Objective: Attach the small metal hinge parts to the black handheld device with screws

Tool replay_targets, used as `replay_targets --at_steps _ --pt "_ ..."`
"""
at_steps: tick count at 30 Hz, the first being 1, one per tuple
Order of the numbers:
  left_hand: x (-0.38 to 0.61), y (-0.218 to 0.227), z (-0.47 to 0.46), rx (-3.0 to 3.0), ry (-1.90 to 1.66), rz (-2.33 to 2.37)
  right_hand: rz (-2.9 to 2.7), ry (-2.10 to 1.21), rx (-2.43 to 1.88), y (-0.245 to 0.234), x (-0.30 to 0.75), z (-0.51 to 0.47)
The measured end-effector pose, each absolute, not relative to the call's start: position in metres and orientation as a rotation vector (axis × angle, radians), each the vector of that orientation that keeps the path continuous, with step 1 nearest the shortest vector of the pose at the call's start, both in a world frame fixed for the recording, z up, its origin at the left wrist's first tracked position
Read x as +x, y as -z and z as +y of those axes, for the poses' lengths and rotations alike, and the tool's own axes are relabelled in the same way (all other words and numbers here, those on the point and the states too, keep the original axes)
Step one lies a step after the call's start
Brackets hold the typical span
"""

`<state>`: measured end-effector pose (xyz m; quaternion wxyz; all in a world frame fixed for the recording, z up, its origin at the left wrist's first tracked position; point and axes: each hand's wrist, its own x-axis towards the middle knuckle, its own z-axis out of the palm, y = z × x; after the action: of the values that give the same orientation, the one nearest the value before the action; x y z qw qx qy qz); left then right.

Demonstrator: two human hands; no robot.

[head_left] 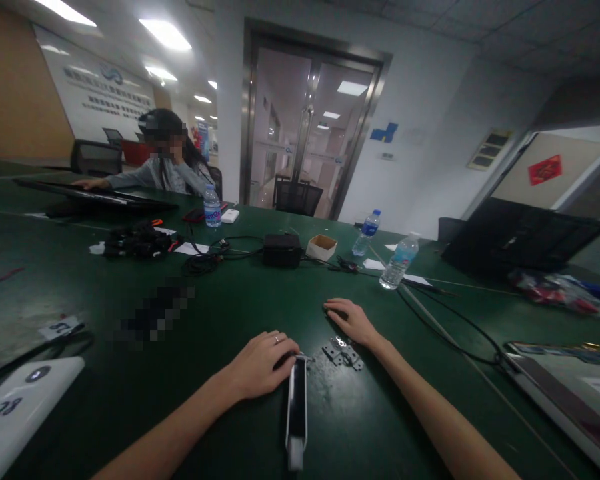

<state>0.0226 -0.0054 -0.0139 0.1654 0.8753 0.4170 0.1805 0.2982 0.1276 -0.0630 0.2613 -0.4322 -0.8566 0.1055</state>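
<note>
My left hand rests on the green table with its fingers curled. Its thumb and fingertips grip the far end of a long, narrow, metal-edged piece. That piece has a dark channel along its length and a pale tab at the near end; I cannot make out its exact kind. A small metal bit shows by the fingertips at its far end. Several small flat metal plates with holes lie in a loose group between my hands. Just beyond them, my right hand lies palm down, fingers stretched out, holding nothing visible.
Water bottles, a small open box, a black box and cables stand across the table. A white device marked 28 is at left, a framed panel at right. Another person sits opposite at a screen.
</note>
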Motion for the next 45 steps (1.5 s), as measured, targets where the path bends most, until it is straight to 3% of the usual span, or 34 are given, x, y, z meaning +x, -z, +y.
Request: replay_targets --at_steps 21,38,45 --pt "0.03 0.007 -0.008 2.417 -0.419 1.281 -2.433 -0.286 -1.386 0.015 0.322 0.033" --pt "0.033 0.002 -0.01 2.436 -0.439 1.238 -2.572 -0.164 -1.235 0.014 0.308 0.026" --pt "0.032 0.005 -0.007 2.413 -0.419 1.238 -2.5 -0.135 -1.363 0.021 0.305 0.033"
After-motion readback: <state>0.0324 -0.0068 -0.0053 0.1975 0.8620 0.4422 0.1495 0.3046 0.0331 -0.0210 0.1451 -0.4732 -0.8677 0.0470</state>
